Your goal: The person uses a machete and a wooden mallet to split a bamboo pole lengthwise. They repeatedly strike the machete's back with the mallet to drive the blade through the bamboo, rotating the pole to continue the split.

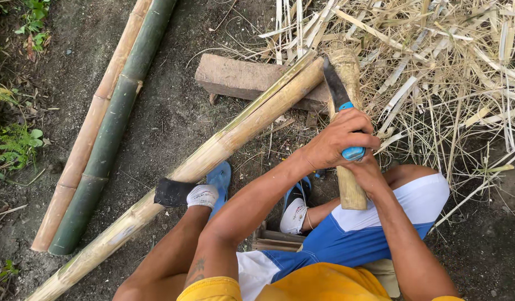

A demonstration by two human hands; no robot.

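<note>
Two hands: left hand (pixel 338 139) fisted round blue-handled knife (pixel 341 106); right hand (pixel 370 170) grips wooden club (pixel 349 184); three bamboo poles (pixel 235 136).

2 bamboo poles (pixel 96 139), 1 green and 1 tan, lie side by side on bare soil (pixel 174 111). Dry bamboo strips (pixel 447 72) pile up nearby; weeds (pixel 15 142) edge the ground.

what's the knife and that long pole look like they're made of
Knife: dark, dull blade, likely steel; glossy blue handle, probably plastic, gripped by the left hand. Long pole: bamboo, judging by its ringed nodes, dried yellow skin with green streaks.
</note>
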